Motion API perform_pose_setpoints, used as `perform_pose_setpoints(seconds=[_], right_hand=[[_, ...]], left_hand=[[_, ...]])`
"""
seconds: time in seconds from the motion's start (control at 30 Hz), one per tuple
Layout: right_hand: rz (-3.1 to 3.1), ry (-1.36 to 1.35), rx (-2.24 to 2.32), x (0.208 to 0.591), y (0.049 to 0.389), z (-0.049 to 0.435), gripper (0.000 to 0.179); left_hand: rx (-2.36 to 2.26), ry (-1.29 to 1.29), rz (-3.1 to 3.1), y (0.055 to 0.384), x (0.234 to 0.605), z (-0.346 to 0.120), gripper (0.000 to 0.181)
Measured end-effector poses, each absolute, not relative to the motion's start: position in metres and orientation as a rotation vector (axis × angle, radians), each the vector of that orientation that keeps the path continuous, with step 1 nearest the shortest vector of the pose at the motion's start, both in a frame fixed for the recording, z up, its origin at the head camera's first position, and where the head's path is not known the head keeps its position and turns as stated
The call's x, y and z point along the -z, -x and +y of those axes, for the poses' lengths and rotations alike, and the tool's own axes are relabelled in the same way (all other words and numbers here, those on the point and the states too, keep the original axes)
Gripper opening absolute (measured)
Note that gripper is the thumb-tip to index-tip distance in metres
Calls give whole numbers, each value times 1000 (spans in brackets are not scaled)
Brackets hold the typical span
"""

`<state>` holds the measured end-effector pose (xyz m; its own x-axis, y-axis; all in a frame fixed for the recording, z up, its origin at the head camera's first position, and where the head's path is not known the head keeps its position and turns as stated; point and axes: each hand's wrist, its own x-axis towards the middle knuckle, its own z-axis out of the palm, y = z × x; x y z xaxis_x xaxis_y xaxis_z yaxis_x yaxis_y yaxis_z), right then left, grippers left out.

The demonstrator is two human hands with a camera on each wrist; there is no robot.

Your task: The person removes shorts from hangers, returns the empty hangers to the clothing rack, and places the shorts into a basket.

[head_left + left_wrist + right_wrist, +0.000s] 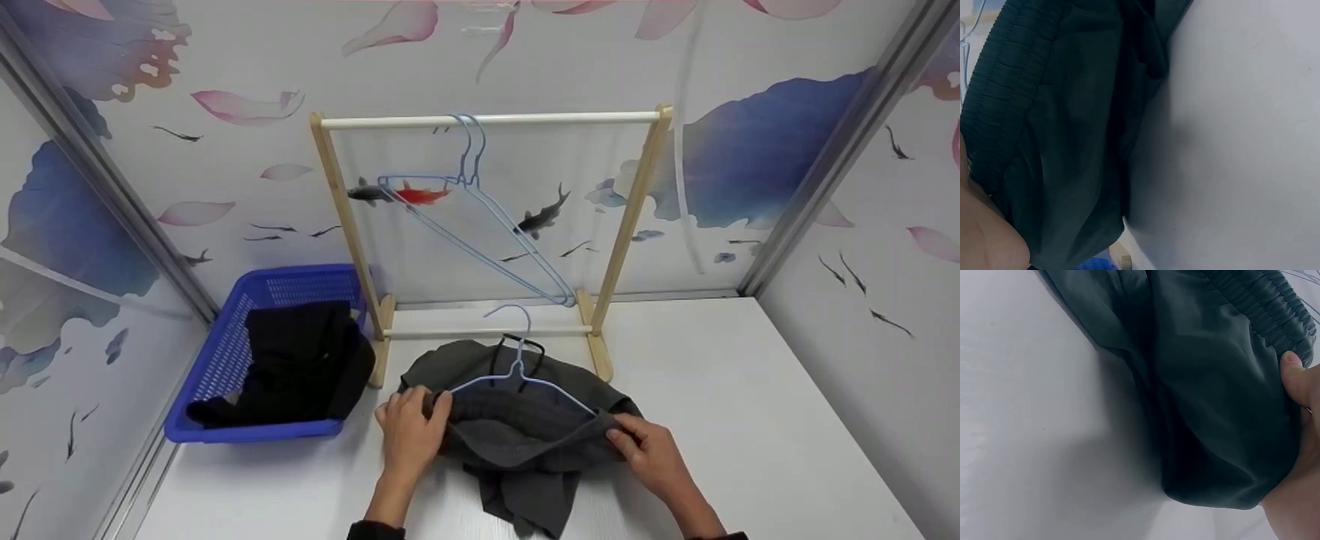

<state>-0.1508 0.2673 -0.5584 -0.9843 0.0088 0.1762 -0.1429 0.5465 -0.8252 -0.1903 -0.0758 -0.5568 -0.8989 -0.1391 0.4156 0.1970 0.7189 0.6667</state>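
Note:
Dark grey pants [525, 450] with a gathered elastic waistband [1008, 84] are held up by both hands above the white table. My left hand [411, 427] grips the waistband at its left end, thumb toward the inside. At the right end, my right hand [656, 454] pinches the waistband, its thumb [1293, 377] pressed on the fabric. A light blue wire hanger [517, 371] sits in the waist opening, its hook upright above the cloth and its arms reaching toward both hands. Behind its neck shows a black cord [536, 349]. The hanger's lower part is hidden inside the pants.
A wooden rack [634, 217] with a white top rail [570, 118] stands behind the pants. Two blue hangers [517, 232] hang from the rail. Left of the rack, a blue basket [225, 337] holds black clothing [292, 367]. Patterned walls enclose the white table [750, 420].

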Motion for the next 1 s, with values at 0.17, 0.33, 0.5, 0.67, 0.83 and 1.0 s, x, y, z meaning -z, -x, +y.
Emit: perform_pose_setpoints(seconds=[0.17,0.33,0.5,0.67,0.83,1.0], right_hand=[[-2655,-144,-1256,553,151,263,19],[-2619,-233,-1128,549,152,255,31],[-2601,-258,-1160,548,154,250,31],[-2521,-304,-1186,550,155,245,25],[-2454,-325,-1270,552,158,242,7],[-2492,-289,-1342,556,158,242,17]], left_hand=[[1024,32,-2477,188,552,-76,30],[969,70,-2406,185,547,-72,28],[934,97,-2353,182,542,-68,27],[926,121,-2328,180,537,-65,25],[929,146,-2320,178,533,-63,23],[893,184,-2303,177,530,-62,23]])
